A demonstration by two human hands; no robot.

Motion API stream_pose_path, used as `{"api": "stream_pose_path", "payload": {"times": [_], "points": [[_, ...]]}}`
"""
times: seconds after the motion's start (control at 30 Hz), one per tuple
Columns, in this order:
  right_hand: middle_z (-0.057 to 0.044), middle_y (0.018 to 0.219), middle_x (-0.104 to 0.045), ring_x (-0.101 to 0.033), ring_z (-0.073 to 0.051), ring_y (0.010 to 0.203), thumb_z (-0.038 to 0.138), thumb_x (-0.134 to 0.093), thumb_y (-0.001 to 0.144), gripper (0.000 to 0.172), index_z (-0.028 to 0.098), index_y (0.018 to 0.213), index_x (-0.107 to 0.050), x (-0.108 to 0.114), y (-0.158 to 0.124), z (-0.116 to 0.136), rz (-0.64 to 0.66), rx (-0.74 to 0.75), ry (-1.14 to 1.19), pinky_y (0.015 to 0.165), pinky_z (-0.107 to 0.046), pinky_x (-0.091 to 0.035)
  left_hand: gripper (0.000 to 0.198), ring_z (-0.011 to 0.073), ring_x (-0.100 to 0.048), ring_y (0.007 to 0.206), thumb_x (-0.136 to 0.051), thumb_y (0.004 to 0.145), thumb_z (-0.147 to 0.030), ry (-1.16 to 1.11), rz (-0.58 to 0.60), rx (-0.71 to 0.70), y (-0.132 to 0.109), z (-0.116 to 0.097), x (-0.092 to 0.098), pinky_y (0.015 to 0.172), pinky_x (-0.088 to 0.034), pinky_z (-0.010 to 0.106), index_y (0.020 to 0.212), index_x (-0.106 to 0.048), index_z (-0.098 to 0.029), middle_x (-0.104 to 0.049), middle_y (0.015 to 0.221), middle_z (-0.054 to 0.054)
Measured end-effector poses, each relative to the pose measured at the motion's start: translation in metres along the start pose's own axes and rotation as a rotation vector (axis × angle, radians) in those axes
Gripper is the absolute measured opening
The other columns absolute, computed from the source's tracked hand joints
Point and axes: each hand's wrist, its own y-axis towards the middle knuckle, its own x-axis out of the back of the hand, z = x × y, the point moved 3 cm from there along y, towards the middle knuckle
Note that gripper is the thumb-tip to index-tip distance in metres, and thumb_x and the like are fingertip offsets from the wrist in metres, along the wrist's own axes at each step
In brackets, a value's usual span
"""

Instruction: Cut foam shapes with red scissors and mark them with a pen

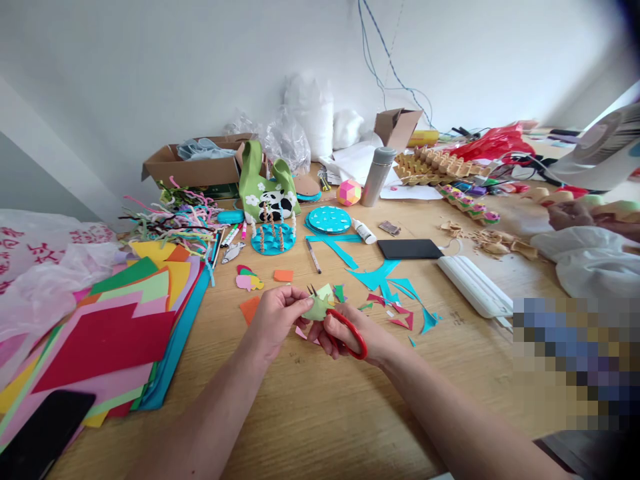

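Over wooden table (320,413) by white wall (150,67): red scissors (350,333), green cutout (317,309).

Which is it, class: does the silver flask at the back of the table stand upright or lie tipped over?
Upright: the silver flask stands on its base on the table, cap on top.

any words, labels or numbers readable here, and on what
None can be read.
Red characters on the white plastic bag: too blurred to read.
The green paper piece in the left hand and the red scissors in the right hand: no text shows.
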Motion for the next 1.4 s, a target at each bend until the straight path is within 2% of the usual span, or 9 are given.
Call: {"api": "stream_pose_path", "payload": {"times": [0.67, 0.9, 1.4], "points": [[0.002, 0.046, -0.05, -0.041, -0.007, 0.036, 0.083, -0.051, 0.067, 0.074, 0.01, 0.073, -0.062, 0.0002, 0.0003, 0.0026, -0.036, -0.017, 0.025, 0.038, -0.02, -0.029, 0.024, 0.011, -0.055, 0.051, -0.075, 0.062, -0.031, -0.027, -0.001, 0.026, 0.0002, -0.0019, -0.0003, 0.051, -0.044, 0.024, 0.069, -0.062, -0.013, -0.062, 0.06, 0.002], [0.002, 0.046, -0.049, -0.041, -0.007, 0.036, 0.083, -0.049, 0.068, 0.073, 0.011, 0.07, -0.062, 0.0003, 0.0002, 0.0028, -0.053, 0.011, 0.0, 0.037, -0.02, -0.028, 0.032, 0.0114, -0.055, 0.05, -0.08, 0.06, -0.035, -0.131, 0.101, 0.128, -0.0016, -0.0006, -0.003, 0.052, -0.043, 0.025, 0.074, -0.062, -0.012, -0.062, 0.06, 0.002], [0.002, 0.046, -0.049, -0.042, -0.007, 0.036, 0.083, -0.049, 0.068, 0.074, 0.011, 0.072, -0.063, 0.0019, -0.0015, 0.0026, -0.067, -0.003, -0.03, 0.037, -0.02, -0.029, 0.028, 0.0102, -0.054, 0.051, -0.081, 0.058, -0.027, -0.234, 0.112, 0.168, 0.0009, 0.0041, -0.0006, 0.052, -0.04, 0.024, 0.072, -0.061, -0.012, -0.062, 0.062, 0.002]]}}
